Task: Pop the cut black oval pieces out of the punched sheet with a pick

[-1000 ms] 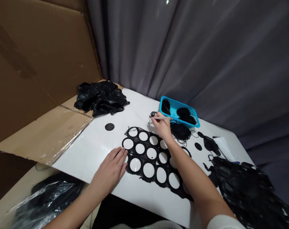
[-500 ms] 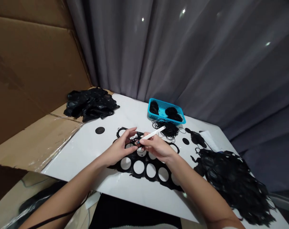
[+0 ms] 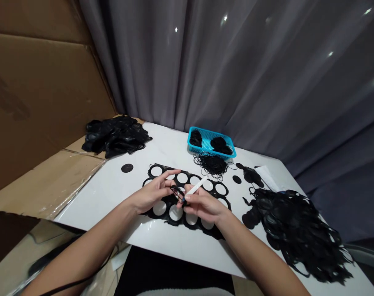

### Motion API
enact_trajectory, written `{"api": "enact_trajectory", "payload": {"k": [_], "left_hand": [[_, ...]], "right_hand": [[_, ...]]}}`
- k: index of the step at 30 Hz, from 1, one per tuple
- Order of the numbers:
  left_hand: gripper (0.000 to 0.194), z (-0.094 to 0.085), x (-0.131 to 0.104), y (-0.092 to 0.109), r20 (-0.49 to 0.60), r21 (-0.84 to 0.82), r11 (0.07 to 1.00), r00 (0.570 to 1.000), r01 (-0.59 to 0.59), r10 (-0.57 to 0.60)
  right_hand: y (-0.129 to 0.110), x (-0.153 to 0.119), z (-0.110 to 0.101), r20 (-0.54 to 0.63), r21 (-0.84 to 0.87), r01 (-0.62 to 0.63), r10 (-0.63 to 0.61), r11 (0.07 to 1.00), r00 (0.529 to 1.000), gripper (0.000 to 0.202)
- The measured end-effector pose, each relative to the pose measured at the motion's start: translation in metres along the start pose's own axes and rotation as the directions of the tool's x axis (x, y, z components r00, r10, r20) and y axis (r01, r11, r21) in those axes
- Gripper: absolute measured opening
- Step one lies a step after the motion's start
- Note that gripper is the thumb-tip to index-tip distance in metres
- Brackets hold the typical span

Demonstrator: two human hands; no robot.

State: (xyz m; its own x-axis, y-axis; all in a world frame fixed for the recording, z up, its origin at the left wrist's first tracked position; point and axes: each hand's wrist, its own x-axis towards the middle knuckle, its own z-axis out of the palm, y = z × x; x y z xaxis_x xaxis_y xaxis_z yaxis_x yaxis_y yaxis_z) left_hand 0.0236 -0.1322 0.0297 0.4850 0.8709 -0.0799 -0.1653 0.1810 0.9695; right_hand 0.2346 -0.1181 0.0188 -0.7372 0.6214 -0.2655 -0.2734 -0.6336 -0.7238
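My right hand [image 3: 204,204] is closed around a slim white tool [image 3: 197,186], which points up and away to the right. My left hand [image 3: 154,194] pinches thin black rings [image 3: 177,190] between thumb and fingers, and these stretch across to my right fingertips. Beneath both hands lies a black sheet [image 3: 167,216] with rows of round holes, the white table showing through them. Part of the sheet is hidden by my hands.
Behind the sheet are a tangle of thin black rings [image 3: 212,163] and a blue basket [image 3: 206,153] holding black bundles. Black scraps [image 3: 301,230] lie right, a black pile [image 3: 114,135] back left. Black discs [image 3: 127,168] and white paper [image 3: 268,177] rest on the table [image 3: 113,193]. Cardboard [image 3: 45,82] stands left.
Both hands have moved slightly lower and nearer my body, uncovering more of the sheet's back row. The black rings are now drawn out between the hands. The view has shifted a little.
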Motion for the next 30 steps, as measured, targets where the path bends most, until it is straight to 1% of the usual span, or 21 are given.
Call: {"api": "enact_trajectory", "payload": {"k": [3, 4, 5, 6, 7, 8, 9, 10, 11, 12, 13, 14, 15, 16, 17, 19, 21, 26, 30], "left_hand": [[0.065, 0.004, -0.013, -0.012, -0.045, 0.017, 1.0, 0.999, 0.025, -0.024], [0.064, 0.005, -0.019, -0.017, -0.06, 0.053, 0.998, 0.998, 0.031, -0.028], [0.062, 0.006, -0.025, -0.022, -0.076, 0.104, 0.994, 0.997, 0.029, -0.022], [0.059, 0.006, -0.032, -0.028, -0.108, 0.179, 0.984, 0.994, 0.018, 0.002], [0.053, 0.006, -0.038, -0.034, -0.157, 0.29, 0.957, 0.986, -0.003, 0.051], [0.047, 0.004, -0.045, -0.039, -0.202, 0.426, 0.904, 0.973, -0.014, 0.11], [0.04, 0.003, -0.05, -0.045, -0.239, 0.574, 0.818, 0.953, -0.013, 0.184], [0.035, 0.001, -0.055, -0.05, -0.25, 0.713, 0.701, 0.932, -0.006, 0.263], [0.031, -0.001, -0.059, -0.056, -0.229, 0.825, 0.565, 0.915, 0.001, 0.333], [0.03, -0.003, -0.062, -0.062, -0.187, 0.904, 0.427, 0.901, 0.002, 0.391], [0.031, -0.005, -0.065, -0.067, -0.13, 0.953, 0.302, 0.893, -0.006, 0.431], [0.032, -0.006, -0.066, -0.073, -0.075, 0.98, 0.199, 0.886, -0.02, 0.457], [0.034, -0.007, -0.067, -0.078, -0.028, 0.992, 0.119, 0.882, -0.032, 0.471], [0.036, -0.007, -0.068, -0.082, 0.004, 0.997, 0.062, 0.88, -0.038, 0.474], [0.038, -0.007, -0.068, -0.086, 0.023, 0.999, 0.023, 0.88, -0.038, 0.475], [0.041, -0.006, -0.069, -0.091, 0.037, 0.999, -0.017, 0.881, -0.032, 0.472], [0.042, -0.006, -0.069, -0.093, 0.035, 0.999, -0.033, 0.885, -0.022, 0.465], [0.041, -0.004, -0.069, -0.093, 0.032, 0.999, -0.041, 0.894, -0.015, 0.447], [0.042, -0.004, -0.069, -0.092, 0.021, 0.999, -0.031, 0.902, -0.008, 0.432]], "right_hand": [[0.015, -0.004, -0.001, 0.171, 0.059, -0.067, 0.056, 0.996, 0.984, 0.042], [0.019, -0.005, -0.001, 0.22, 0.058, -0.101, 0.086, 0.993, 0.972, 0.042], [0.022, -0.005, -0.001, 0.245, 0.056, -0.129, 0.112, 0.99, 0.963, 0.042], [0.023, -0.003, -0.001, 0.238, 0.058, -0.143, 0.126, 0.988, 0.963, 0.043], [0.022, -0.001, 0.0, 0.197, 0.061, -0.133, 0.119, 0.989, 0.973, 0.043], [0.019, 0.004, 0.0, 0.13, 0.056, -0.097, 0.089, 0.994, 0.988, 0.042], [0.016, 0.01, 0.0, 0.048, 0.028, -0.04, 0.039, 0.999, 0.998, 0.042], [0.012, 0.017, -0.001, -0.036, -0.037, 0.032, -0.034, 0.999, 0.999, 0.041], [0.008, 0.026, -0.003, -0.106, -0.141, 0.102, -0.118, 0.985, 0.987, 0.04], [0.006, 0.035, -0.005, -0.146, -0.27, 0.154, -0.199, 0.95, 0.969, 0.038], [0.006, 0.043, -0.007, -0.158, -0.402, 0.182, -0.264, 0.897, 0.951, 0.036], [0.007, 0.05, -0.009, -0.146, -0.524, 0.19, -0.307, 0.831, 0.941, 0.032], [0.01, 0.056, -0.01, -0.12, -0.626, 0.186, -0.33, 0.757, 0.936, 0.028], [0.014, 0.06, -0.011, -0.092, -0.705, 0.176, -0.335, 0.687, 0.938, 0.024], [0.019, 0.062, -0.011, -0.067, -0.762, 0.166, -0.332, 0.625, 0.941, 0.021], [0.028, 0.063, -0.01, -0.043, -0.829, 0.156, -0.341, 0.537, 0.939, 0.017], [0.034, 0.061, -0.008, -0.045, -0.851, 0.15, -0.355, 0.503, 0.934, 0.015], [0.035, 0.06, -0.008, -0.034, -0.872, 0.147, -0.357, 0.467, 0.933, 0.017], [0.034, 0.06, -0.009, -0.048, -0.855, 0.14, -0.345, 0.5, 0.937, 0.017]]}}
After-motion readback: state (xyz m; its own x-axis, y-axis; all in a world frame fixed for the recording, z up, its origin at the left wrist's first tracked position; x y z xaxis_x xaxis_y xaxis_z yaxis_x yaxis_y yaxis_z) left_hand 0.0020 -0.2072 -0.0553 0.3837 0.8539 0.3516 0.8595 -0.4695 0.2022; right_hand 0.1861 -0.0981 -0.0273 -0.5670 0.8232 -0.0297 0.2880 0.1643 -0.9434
